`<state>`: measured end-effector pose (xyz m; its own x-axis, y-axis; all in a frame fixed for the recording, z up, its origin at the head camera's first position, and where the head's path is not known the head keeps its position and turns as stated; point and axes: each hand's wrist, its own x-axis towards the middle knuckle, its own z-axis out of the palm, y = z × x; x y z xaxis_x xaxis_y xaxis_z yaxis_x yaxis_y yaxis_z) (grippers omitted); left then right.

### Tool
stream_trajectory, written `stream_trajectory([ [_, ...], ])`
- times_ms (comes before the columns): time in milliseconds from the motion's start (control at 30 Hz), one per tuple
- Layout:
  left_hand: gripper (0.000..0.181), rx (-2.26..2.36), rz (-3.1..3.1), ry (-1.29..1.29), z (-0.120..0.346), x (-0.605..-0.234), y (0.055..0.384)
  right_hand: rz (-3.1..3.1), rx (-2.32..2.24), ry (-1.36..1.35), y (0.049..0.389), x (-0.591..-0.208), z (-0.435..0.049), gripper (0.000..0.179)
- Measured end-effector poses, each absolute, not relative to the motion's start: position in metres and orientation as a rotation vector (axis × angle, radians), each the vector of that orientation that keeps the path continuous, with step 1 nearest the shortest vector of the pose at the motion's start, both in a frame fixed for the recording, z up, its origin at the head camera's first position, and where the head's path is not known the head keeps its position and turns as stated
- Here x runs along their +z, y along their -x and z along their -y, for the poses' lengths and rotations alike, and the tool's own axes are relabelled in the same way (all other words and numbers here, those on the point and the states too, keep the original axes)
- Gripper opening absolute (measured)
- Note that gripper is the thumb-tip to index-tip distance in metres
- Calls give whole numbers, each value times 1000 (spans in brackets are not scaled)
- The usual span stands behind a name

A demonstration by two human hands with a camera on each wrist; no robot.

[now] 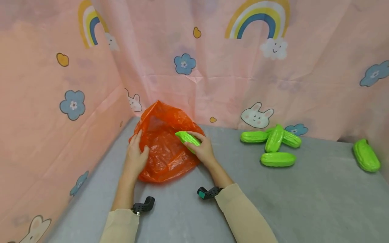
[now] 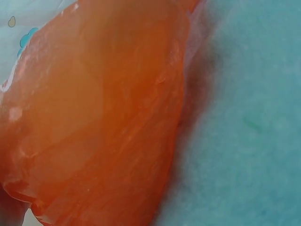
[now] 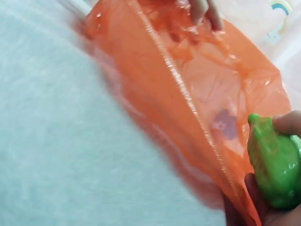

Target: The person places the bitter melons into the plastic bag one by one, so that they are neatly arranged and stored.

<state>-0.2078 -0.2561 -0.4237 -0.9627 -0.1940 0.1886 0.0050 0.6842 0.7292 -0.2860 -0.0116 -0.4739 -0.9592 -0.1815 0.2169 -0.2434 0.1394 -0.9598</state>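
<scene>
Bag (image 1: 162,146) gapes (gourd (image 1: 189,138) near edge (image 3: 183,89)).

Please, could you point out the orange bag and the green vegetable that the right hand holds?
Orange bag (image 1: 162,150), head view: middle of its crinkled plastic.
Green vegetable (image 3: 276,165), right wrist view: middle of its visible side.

Pink cloth (image 1: 218,67) printed with rainbows (image 1: 258,10), blue flowers (image 1: 185,64) and rabbits (image 1: 256,116) hangs behind and left of a grey counter (image 1: 322,202).

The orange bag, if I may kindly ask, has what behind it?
Pink patterned cloth rises behind the orange bag; anything low behind it is covered from view.
</scene>
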Motion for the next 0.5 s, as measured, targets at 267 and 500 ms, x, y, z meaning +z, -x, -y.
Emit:
stream_trajectory([
  [267, 68, -1141, 2660, -158, 255, -425, 209, 2424, 1888, -442, 284, -487, 14, 46],
  [500, 69, -1146, 2681, -173, 255, -427, 208, 2474, 1789, -442, 280, -489, 16, 44],
])
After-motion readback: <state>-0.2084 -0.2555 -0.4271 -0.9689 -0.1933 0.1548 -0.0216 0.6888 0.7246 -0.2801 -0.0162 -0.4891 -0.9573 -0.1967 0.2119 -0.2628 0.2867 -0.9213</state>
